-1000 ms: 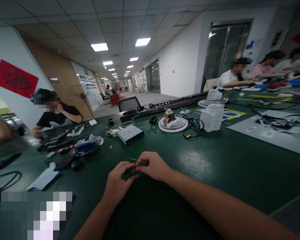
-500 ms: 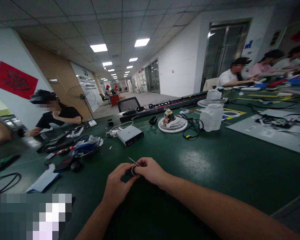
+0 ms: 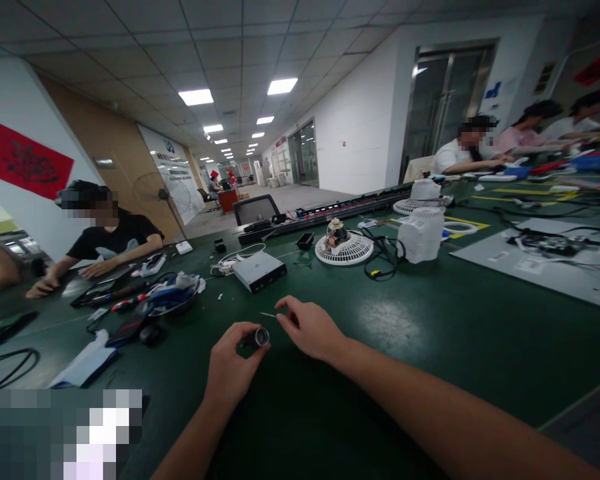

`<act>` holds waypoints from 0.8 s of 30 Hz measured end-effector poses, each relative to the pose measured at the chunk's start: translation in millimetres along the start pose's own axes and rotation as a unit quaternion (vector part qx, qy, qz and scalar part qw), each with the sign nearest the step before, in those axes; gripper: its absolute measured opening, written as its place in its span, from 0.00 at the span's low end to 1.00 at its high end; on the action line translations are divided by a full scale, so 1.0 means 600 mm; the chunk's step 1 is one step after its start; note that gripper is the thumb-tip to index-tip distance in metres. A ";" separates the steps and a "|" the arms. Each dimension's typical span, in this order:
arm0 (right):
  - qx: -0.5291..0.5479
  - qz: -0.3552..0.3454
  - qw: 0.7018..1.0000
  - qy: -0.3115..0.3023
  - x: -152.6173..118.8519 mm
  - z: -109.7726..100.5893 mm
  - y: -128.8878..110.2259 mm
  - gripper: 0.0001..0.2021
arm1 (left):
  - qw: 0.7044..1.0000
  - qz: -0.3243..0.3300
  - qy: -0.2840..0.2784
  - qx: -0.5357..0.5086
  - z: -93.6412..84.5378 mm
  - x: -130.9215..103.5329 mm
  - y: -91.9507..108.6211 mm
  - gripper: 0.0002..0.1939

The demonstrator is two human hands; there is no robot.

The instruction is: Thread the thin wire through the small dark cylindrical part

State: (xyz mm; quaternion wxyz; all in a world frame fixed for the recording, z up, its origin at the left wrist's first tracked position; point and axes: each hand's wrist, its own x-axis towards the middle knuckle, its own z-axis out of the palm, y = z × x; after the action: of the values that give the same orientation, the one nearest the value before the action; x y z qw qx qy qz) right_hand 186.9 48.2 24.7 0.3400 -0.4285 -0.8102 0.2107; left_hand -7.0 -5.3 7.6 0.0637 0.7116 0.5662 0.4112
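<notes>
Between thumb and fingers of the person's left hand (image 3: 231, 362) sits a small dark cylinder (image 3: 261, 337), probably light and stiff, best held around its sides. Just beside those fingers, the right hand (image 3: 309, 328) pinches a thin rod (image 3: 267, 314), seemingly metal.

White wall (image 3: 360, 120); lit ceiling panels (image 3: 196, 97); grey floor (image 3: 307, 195)

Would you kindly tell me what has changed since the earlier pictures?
The right hand, gripping a thin metallic rod, moved up and right, off the dark cylindrical part in the left hand. A co-worker's hand came down. The left hand's hold and the silver rectangular box stayed.
</notes>
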 end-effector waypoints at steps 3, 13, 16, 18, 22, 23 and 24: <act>-0.075 -0.099 0.992 -0.007 0.000 -0.020 0.004 0.11 | 0.999 -0.032 0.000 0.016 -0.001 0.002 -0.005 0.11; -0.190 -0.185 0.962 -0.065 0.000 -0.025 0.003 0.12 | 1.000 -0.019 -0.009 0.015 -0.001 0.002 -0.003 0.12; -0.202 -0.173 0.961 -0.073 0.000 -0.025 0.005 0.12 | 1.000 -0.009 -0.009 0.019 0.001 0.001 -0.007 0.13; -0.197 -0.185 0.958 -0.092 0.000 -0.025 0.006 0.11 | 1.000 -0.007 -0.005 0.021 0.003 0.000 -0.012 0.13; -0.157 -0.207 0.959 -0.116 -0.003 -0.025 0.005 0.11 | 0.999 0.001 -0.022 0.025 0.004 0.000 -0.018 0.13; -0.148 -0.205 0.961 -0.115 -0.003 -0.024 0.006 0.11 | 0.999 0.004 -0.026 0.028 0.004 0.001 -0.019 0.12; -0.140 -0.199 0.963 -0.114 -0.002 -0.022 0.007 0.11 | 0.999 0.007 -0.029 0.031 0.004 0.001 -0.019 0.12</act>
State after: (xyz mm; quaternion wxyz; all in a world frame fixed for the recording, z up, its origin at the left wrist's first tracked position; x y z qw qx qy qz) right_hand 199.5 50.1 30.6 0.2166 -0.2749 -0.9341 0.0703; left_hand -13.9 0.4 -0.1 0.0554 0.7286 0.5718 0.3729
